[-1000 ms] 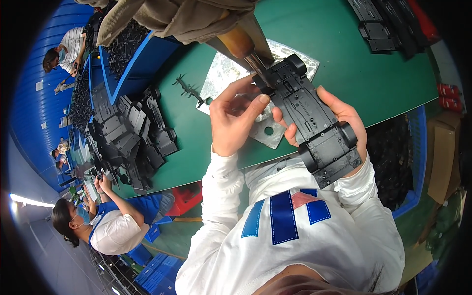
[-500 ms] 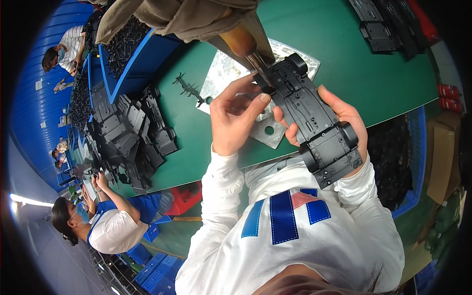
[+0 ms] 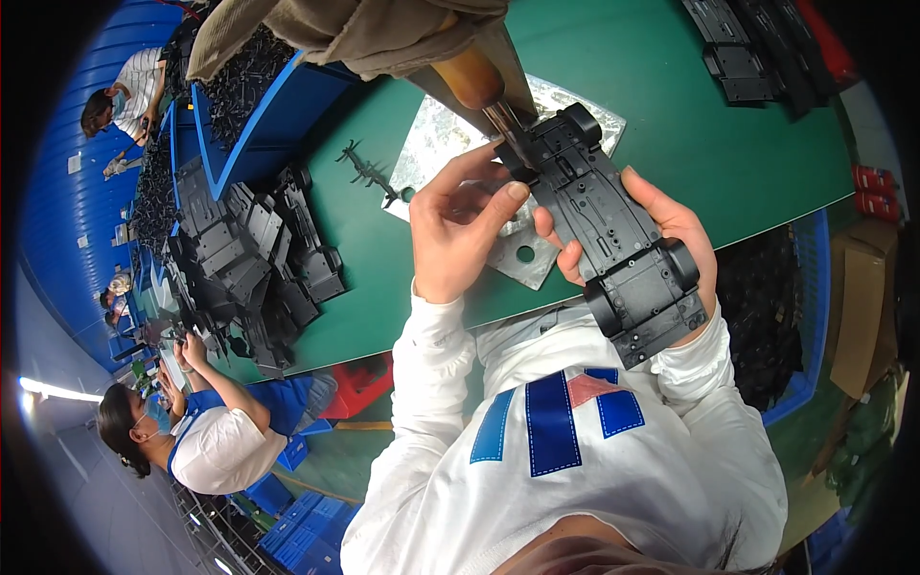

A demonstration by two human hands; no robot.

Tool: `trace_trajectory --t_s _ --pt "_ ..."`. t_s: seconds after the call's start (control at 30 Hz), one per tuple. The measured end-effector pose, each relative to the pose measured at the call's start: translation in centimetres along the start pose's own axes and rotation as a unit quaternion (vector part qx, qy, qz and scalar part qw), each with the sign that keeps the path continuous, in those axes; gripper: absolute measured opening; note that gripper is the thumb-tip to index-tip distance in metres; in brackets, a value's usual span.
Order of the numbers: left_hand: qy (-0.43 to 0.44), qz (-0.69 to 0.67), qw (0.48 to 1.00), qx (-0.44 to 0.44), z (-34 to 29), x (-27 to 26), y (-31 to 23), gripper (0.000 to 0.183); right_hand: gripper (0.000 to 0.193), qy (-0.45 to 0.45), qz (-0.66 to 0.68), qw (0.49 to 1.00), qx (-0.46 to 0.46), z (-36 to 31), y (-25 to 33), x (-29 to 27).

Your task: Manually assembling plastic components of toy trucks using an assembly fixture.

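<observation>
A black plastic toy car chassis (image 3: 596,216), underside up with wheels at its corners, slants over the table. My right hand (image 3: 688,235) is closed round its near right part, the thumb along the edge and fingertips showing at the left side. My left hand (image 3: 450,230) pinches the far left wheel (image 3: 514,161) between thumb and fingers; some fingertips are hidden. A fixed tool with an amber handle (image 3: 471,79) and a metal shaft (image 3: 505,126) points down to the chassis beside that wheel. A silvery plate (image 3: 431,134) lies beneath on the green table (image 3: 652,57).
A thin black part frame (image 3: 364,172) lies left of the plate. Black chassis parts (image 3: 240,249) are heaped farther left, beside a blue bin (image 3: 251,129). Brown cloth (image 3: 355,34) hangs over the tool. More chassis (image 3: 743,57) lie far right; a co-worker (image 3: 216,441) sits at left.
</observation>
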State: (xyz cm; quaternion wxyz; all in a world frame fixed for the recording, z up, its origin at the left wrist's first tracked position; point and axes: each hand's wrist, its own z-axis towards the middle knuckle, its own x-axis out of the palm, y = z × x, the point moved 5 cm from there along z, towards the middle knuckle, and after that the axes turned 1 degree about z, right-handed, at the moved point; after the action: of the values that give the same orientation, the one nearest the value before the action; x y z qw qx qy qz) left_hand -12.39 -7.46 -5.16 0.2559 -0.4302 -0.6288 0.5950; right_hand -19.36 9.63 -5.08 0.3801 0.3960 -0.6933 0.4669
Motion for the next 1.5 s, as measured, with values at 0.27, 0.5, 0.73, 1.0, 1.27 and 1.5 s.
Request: trace_trajectory --t_s 0.27,0.5,0.73,1.0,1.27,1.5 --pt "0.000 0.007 1.000 -0.001 -0.02 -0.04 -0.06 0.049 0.057 -0.004 -0.017 1.000 -0.005 -0.01 0.02 -0.04" --pt "0.000 0.007 1.000 0.001 -0.02 0.02 -0.13 0.049 0.057 0.001 -0.023 1.000 -0.007 0.00 0.02 0.06" --pt "0.001 0.002 1.000 -0.005 -0.02 0.03 0.00 0.050 0.056 0.005 -0.026 1.000 -0.008 0.03 -0.04 0.16" --pt "0.001 -0.005 1.000 -0.004 -0.07 0.06 -0.08 0.049 0.056 0.007 -0.035 0.999 -0.017 0.04 -0.06 0.20" --pt "-0.003 0.002 1.000 0.012 0.02 0.00 0.48 0.049 0.057 0.021 -0.057 0.998 -0.010 0.10 0.15 -0.15" --pt "-0.006 0.007 1.000 0.019 0.12 0.07 0.28 0.049 0.057 -0.003 -0.027 1.000 -0.013 0.05 0.11 0.01"
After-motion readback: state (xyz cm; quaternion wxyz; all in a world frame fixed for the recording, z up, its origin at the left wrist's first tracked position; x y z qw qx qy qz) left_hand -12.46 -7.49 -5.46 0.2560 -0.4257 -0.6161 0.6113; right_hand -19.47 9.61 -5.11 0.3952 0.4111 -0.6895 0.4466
